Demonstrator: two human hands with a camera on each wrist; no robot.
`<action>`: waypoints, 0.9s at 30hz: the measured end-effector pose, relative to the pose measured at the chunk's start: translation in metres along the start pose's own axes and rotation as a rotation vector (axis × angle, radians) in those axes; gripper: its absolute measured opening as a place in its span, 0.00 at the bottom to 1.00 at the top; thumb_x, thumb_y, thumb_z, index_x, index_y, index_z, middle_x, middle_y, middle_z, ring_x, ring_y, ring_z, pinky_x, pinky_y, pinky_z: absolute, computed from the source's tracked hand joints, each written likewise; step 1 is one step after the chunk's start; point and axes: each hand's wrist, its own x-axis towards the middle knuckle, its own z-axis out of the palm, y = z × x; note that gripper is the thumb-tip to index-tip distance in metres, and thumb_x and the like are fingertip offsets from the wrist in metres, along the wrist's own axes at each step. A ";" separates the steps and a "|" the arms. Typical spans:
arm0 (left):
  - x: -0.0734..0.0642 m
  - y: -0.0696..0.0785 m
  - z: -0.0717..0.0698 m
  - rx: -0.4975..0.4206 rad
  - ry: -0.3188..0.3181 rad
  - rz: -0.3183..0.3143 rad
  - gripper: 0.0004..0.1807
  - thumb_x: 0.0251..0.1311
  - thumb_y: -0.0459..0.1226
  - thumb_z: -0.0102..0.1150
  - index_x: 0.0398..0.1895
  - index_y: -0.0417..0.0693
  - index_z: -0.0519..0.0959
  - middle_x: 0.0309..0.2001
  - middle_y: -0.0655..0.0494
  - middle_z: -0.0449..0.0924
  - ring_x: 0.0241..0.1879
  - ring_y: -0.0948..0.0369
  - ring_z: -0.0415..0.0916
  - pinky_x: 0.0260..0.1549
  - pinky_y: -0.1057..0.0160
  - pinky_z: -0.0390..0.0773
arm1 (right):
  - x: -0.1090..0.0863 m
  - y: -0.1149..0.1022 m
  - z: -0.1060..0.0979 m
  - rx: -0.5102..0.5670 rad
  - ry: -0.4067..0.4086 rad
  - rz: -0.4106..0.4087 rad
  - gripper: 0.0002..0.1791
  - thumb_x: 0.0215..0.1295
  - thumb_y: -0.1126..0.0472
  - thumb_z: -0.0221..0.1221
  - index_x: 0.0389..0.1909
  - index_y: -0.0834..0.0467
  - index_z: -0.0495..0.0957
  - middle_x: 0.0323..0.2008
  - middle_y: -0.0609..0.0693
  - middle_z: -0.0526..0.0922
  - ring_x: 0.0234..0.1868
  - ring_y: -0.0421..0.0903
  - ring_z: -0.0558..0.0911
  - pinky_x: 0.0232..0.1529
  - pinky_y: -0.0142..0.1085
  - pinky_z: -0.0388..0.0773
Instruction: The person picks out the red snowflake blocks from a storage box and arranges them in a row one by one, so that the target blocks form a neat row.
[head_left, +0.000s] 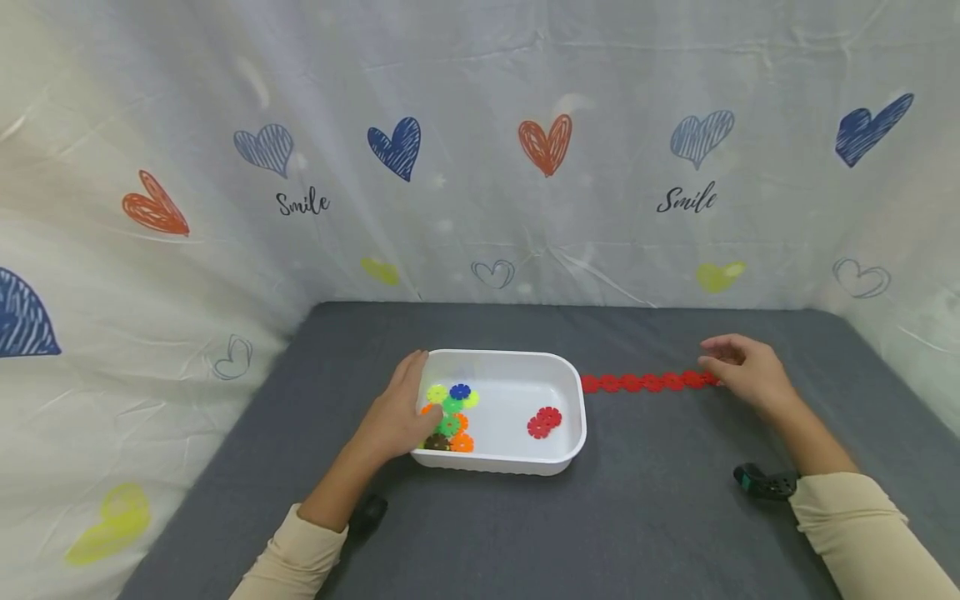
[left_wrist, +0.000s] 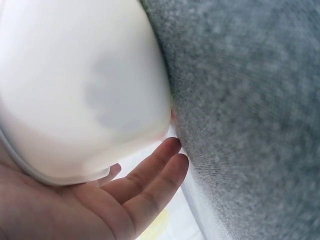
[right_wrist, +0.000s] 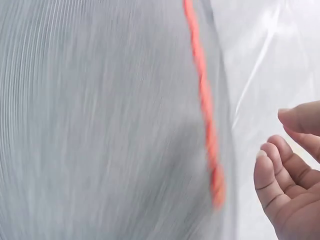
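My left hand (head_left: 395,417) holds a white plastic tray (head_left: 498,462) by its left end, thumb over the rim and fingers along the outer wall. In the left wrist view the fingers (left_wrist: 150,195) reach down that wall (left_wrist: 60,90) close to the cloth. Inside the tray, red snowflake discs (head_left: 544,422) lie at the right, and several coloured ones (head_left: 450,423) at the left. A row of linked red discs (head_left: 651,382) runs rightward from beside the tray. Over its far right end hovers my right hand (head_left: 746,375), fingers loosely bent, thumb apart, holding nothing.
Dark grey cloth (head_left: 637,517) covers the table. Behind and at the sides hangs a pale curtain (head_left: 465,75) with printed hearts. Each wrist wears a dark band, such as the right one (head_left: 765,483).
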 end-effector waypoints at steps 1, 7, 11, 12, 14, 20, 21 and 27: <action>0.000 0.000 0.000 0.001 0.000 0.003 0.46 0.60 0.42 0.56 0.80 0.45 0.48 0.78 0.47 0.45 0.65 0.42 0.65 0.59 0.37 0.68 | 0.000 -0.008 0.002 -0.008 -0.013 -0.033 0.20 0.72 0.57 0.60 0.57 0.68 0.76 0.49 0.66 0.81 0.40 0.47 0.81 0.33 0.38 0.79; 0.000 0.000 0.000 -0.004 -0.001 0.007 0.46 0.60 0.41 0.56 0.80 0.44 0.48 0.78 0.46 0.45 0.65 0.41 0.65 0.59 0.37 0.68 | 0.000 -0.066 0.020 -0.014 -0.033 -0.268 0.11 0.68 0.64 0.63 0.48 0.63 0.82 0.43 0.57 0.85 0.43 0.55 0.83 0.38 0.37 0.79; 0.000 0.001 -0.001 -0.013 -0.009 -0.002 0.47 0.60 0.41 0.56 0.80 0.45 0.47 0.79 0.47 0.44 0.65 0.42 0.65 0.59 0.37 0.68 | 0.002 -0.104 0.036 -0.025 -0.002 -0.421 0.07 0.65 0.68 0.64 0.42 0.59 0.84 0.39 0.49 0.85 0.38 0.47 0.83 0.39 0.35 0.80; 0.000 0.001 -0.001 -0.016 -0.011 -0.002 0.47 0.60 0.41 0.56 0.80 0.45 0.47 0.79 0.47 0.44 0.65 0.41 0.65 0.59 0.36 0.68 | 0.002 -0.113 0.040 -0.025 -0.006 -0.461 0.07 0.64 0.69 0.65 0.41 0.59 0.84 0.38 0.48 0.85 0.37 0.45 0.82 0.39 0.37 0.80; 0.000 0.001 -0.001 -0.019 -0.016 -0.005 0.47 0.60 0.42 0.56 0.80 0.45 0.47 0.79 0.47 0.44 0.66 0.42 0.64 0.60 0.37 0.67 | 0.003 -0.129 0.052 -0.027 -0.035 -0.554 0.07 0.61 0.71 0.65 0.40 0.60 0.85 0.37 0.48 0.84 0.35 0.44 0.82 0.38 0.40 0.81; 0.000 0.002 -0.001 -0.006 -0.014 -0.011 0.47 0.60 0.42 0.57 0.80 0.44 0.47 0.79 0.46 0.44 0.65 0.42 0.65 0.59 0.36 0.68 | -0.001 -0.162 0.094 -0.163 -0.229 -0.740 0.09 0.58 0.71 0.67 0.40 0.62 0.84 0.38 0.50 0.84 0.37 0.45 0.83 0.39 0.41 0.82; 0.000 0.002 -0.001 -0.005 -0.013 -0.010 0.47 0.60 0.41 0.57 0.80 0.44 0.47 0.79 0.46 0.44 0.65 0.42 0.65 0.59 0.36 0.68 | -0.002 -0.165 0.100 -0.202 -0.276 -0.731 0.10 0.58 0.69 0.68 0.41 0.61 0.85 0.39 0.51 0.84 0.39 0.46 0.82 0.40 0.40 0.82; 0.001 0.002 -0.001 -0.013 -0.015 0.001 0.46 0.60 0.42 0.57 0.80 0.45 0.48 0.79 0.47 0.45 0.66 0.42 0.65 0.59 0.37 0.68 | -0.009 -0.170 0.125 -0.426 -0.503 -0.623 0.16 0.54 0.63 0.72 0.45 0.56 0.85 0.39 0.50 0.80 0.39 0.44 0.75 0.35 0.36 0.78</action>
